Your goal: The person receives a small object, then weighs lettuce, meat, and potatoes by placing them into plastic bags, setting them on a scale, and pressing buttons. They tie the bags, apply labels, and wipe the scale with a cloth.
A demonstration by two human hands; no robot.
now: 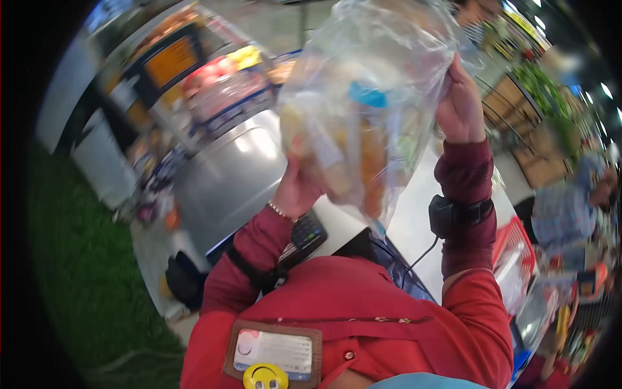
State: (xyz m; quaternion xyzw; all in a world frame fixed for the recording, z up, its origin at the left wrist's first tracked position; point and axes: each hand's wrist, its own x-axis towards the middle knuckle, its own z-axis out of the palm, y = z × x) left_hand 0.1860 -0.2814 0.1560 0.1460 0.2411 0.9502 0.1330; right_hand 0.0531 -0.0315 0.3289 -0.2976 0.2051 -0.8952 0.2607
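A clear plastic bag (pixel 363 123) full of packaged items is lifted in front of my chest. Orange and blue packaging shows through the film. My left hand (pixel 300 189) is at the bag's lower left side, its fingers partly hidden behind it. At the upper right edge, my right hand (pixel 462 107) grips the plastic, with the thumb pointing up. A card terminal (pixel 307 235) lies just below my left wrist, on the white counter (pixel 424 201).
A large grey monitor (pixel 227 172) stands at the left, with packed fruit (pixel 223 84) behind it. A red basket (pixel 515 246) holding plastic bags is at the right. People (pixel 564 201) stand beyond, near wooden produce crates (pixel 518 117). A black cable crosses the counter.
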